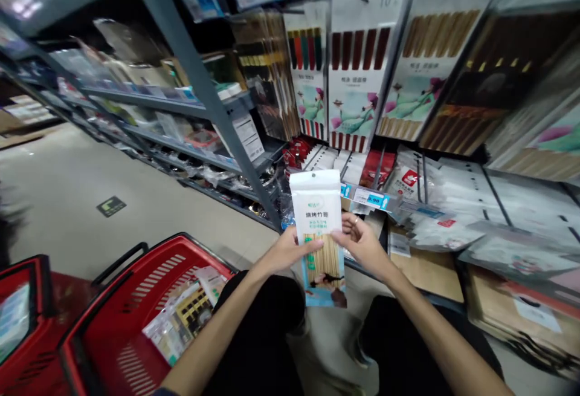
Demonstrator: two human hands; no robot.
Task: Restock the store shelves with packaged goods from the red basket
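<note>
A white pack of bamboo skewers is held upright in front of me, with a clear window that shows the pale sticks. My left hand grips its left edge, thumb across the window. On the right edge, my right hand pinches the pack with the thumb in front; a ring shows on one finger. The fingers behind the pack are partly hidden. Just beyond it, several white packs hang in a row on the shelf hooks.
At lower left stands a red shopping basket with several packaged goods inside. Another red basket is beside it. Grey shelving runs away to the left along the tiled floor. Chopstick packs hang ahead, with cutting boards low on the right.
</note>
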